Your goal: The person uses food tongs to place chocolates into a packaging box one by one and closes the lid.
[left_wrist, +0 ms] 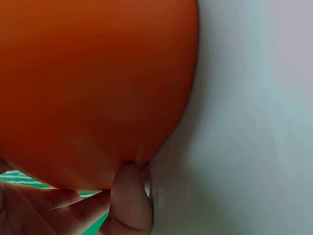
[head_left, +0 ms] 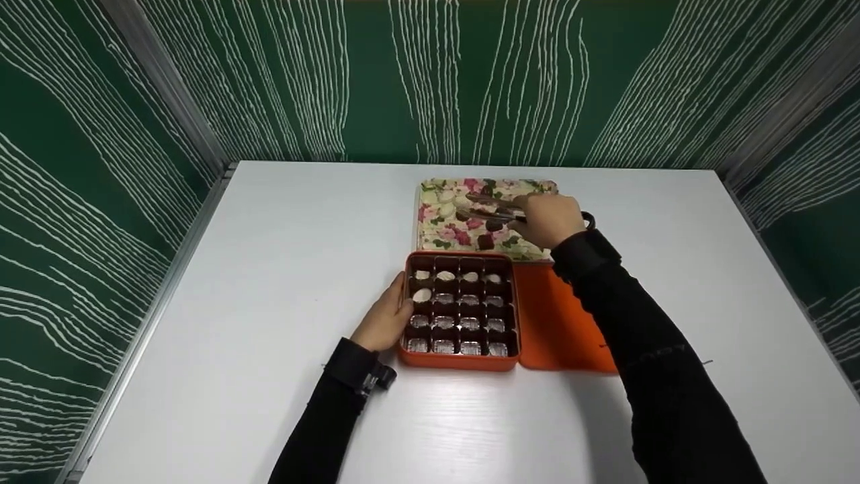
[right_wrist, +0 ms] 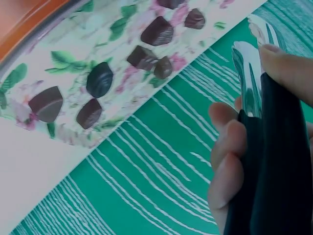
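My left hand grips the left side of an orange box, its thumb at the rim. In the left wrist view, fingertips press the orange wall low down by the table. Inside the box sits a brown divided insert; whitish chocolates fill its back row and one cell at the left of the second row. My right hand holds metal tongs by black handles, tips apart over a flowered board. White chocolates and dark chocolates lie scattered on that board, near the tips.
A flat orange panel lies right of the box, partly under the right forearm. The flowered board sits directly behind the box. All stand on a white table, with green walls streaked in white behind and at both sides.
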Motion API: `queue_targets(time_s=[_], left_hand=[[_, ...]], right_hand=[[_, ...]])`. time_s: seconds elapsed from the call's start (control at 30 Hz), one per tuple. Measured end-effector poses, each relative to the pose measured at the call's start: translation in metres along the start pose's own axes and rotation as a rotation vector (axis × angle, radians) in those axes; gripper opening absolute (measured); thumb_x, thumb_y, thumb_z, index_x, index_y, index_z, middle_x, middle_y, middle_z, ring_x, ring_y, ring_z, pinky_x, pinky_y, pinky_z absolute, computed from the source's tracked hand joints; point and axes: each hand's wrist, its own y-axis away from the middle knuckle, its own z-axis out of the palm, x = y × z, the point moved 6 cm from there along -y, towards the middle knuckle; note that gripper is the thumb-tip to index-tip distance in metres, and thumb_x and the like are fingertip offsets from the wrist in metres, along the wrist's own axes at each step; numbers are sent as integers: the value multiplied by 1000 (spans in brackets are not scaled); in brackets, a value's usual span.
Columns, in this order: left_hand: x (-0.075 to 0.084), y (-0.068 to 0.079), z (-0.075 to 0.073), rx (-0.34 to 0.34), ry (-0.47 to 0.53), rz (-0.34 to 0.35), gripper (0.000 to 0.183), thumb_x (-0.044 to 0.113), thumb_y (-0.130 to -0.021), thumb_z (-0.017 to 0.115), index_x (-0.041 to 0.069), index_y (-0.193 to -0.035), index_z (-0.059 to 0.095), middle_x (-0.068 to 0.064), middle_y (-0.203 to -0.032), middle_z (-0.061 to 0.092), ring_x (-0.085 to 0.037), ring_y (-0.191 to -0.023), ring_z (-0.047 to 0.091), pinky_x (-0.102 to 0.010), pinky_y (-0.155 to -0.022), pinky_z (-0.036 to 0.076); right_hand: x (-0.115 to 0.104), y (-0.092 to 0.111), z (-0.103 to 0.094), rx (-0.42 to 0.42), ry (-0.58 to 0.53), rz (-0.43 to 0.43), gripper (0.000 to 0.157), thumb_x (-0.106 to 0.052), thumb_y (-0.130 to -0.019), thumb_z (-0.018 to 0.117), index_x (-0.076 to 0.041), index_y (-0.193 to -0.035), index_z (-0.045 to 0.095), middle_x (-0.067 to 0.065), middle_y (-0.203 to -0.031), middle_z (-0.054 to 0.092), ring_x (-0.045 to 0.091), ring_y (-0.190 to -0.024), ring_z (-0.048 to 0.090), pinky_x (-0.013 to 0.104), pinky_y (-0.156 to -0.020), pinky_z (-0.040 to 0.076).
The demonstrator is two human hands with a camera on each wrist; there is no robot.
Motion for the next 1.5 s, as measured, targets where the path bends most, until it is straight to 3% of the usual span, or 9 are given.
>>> queue_targets(time_s=[0.2,0.47,0.6,0.87,1.13,1.5], left_hand=[[1,1,-1,4,18,-2,64,8,-105,41,-13,-158,13,-31,-163,22,-41,-152,24,-47,-126,18],[0,1,-1,2,8,-22,65,11,-105,41,-12,-159,12,-31,-163,22,-42,-151,24,-48,-126,18],[0,0,0,-9,15,-11,65,10,-106,41,-13,-158,11,-32,-163,20,-42,-152,23,-47,-126,18],[-2,-2,1,-14,36,6,63,7,-106,39,-16,-157,11,-34,-163,19,-42,-152,21,-48,-126,17],[-1,-1,0,0,29,12,63,8,-106,41,-13,-158,12,-31,-163,22,-41,-152,23,-47,-126,17],[-2,-3,1,3,18,34,64,8,-104,41,-14,-158,13,-33,-162,23,-42,-151,26,-49,-126,19]], right_hand=[[3,-8,16,-46,11,50,34,-23,-99,69,1,-124,69,23,-101,71,40,-89,65,56,-79,53],[-1,-18,32,-96,53,92,24,-22,-100,68,1,-109,69,22,-89,66,38,-83,64,45,-66,37],[0,-21,37,-97,69,116,24,-23,-99,69,0,-106,72,21,-85,67,38,-78,64,43,-61,35],[0,-21,49,-123,51,134,33,-24,-100,68,-1,-124,70,22,-90,67,41,-83,63,54,-72,46],[0,-20,54,-117,33,122,41,-24,-100,69,-6,-136,65,21,-99,70,38,-83,65,47,-68,48],[0,-15,43,-132,42,96,39,-23,-99,70,-5,-133,67,22,-99,71,41,-85,65,58,-75,52]])
